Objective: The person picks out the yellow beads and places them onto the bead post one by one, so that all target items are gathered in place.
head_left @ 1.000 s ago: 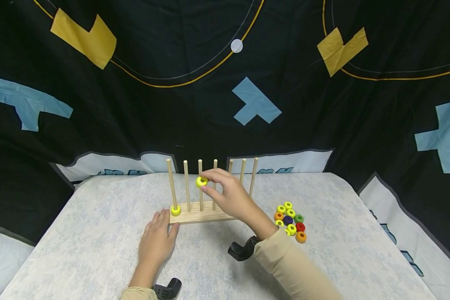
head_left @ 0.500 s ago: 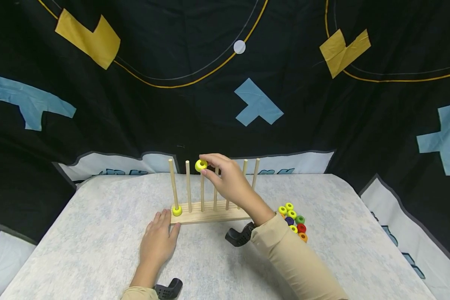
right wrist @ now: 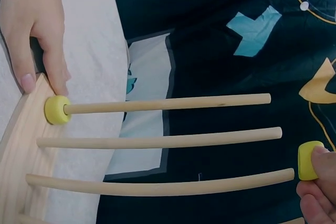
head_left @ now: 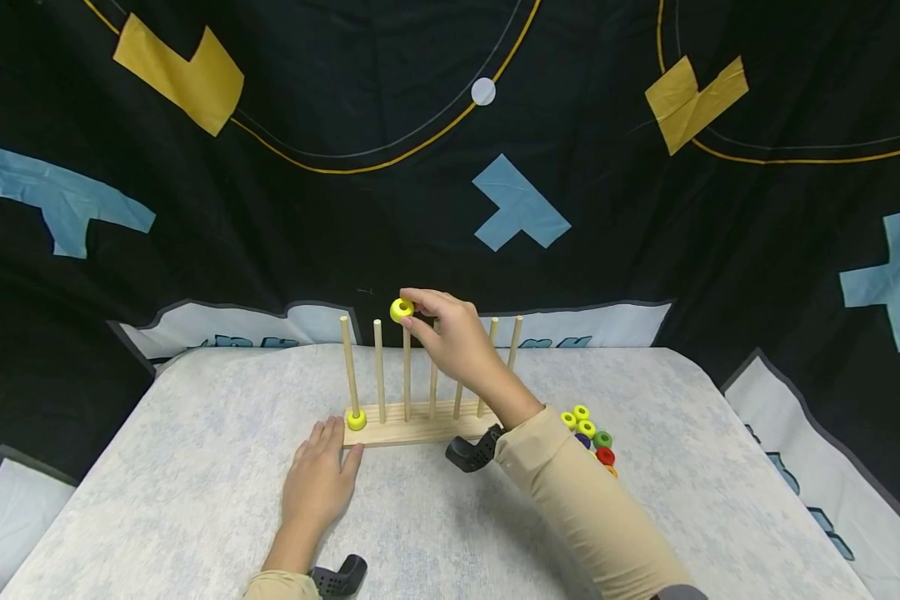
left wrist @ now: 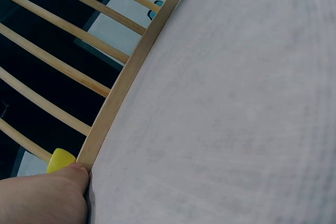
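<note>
Here we see the right hand [head_left: 456,337] pinching a yellow bead [head_left: 397,314] just off the tip of the third peg [head_left: 407,375] from the left; the left hand [head_left: 317,479], fingers extended, touches the base [head_left: 408,431]; we judge this aligning, calling for hole over peg, then lowering.

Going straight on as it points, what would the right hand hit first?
The way looks free: the right hand holds a yellow ring clear of the wooden pegs, though depth is unclear.
</note>
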`<state>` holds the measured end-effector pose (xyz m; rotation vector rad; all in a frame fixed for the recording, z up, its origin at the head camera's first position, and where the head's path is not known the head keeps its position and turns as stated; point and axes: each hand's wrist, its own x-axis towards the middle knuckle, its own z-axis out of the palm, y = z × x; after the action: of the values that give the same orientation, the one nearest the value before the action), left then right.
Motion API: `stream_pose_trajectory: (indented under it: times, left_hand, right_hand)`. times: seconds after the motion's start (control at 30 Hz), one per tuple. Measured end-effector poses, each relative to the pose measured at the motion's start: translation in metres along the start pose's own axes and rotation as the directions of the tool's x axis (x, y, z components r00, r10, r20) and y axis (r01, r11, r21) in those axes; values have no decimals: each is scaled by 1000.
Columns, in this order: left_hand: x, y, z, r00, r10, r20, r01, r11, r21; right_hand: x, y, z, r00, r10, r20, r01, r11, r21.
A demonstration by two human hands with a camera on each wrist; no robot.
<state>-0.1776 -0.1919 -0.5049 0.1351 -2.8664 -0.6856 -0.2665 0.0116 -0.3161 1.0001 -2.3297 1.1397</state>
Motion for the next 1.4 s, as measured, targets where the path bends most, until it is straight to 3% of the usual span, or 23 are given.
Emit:
stream_pose_trajectory:
  times: [0.37,0.9,1.4]
  left_hand:
    - [0,-2,1,1000,7,-10,-7,1000,1]
    - [-1,-2,0,1000,0,-19,-1,1000,-9]
    - [0,-3,1,1000,15,-23,-15,1000,-3]
  right_hand:
    - [12,-2,9,997,60,49,-62,997,42]
    - [30,-16,27,993,40,110,-44,998,37]
    - [35,-28,43,983,37,178,-45,998,40]
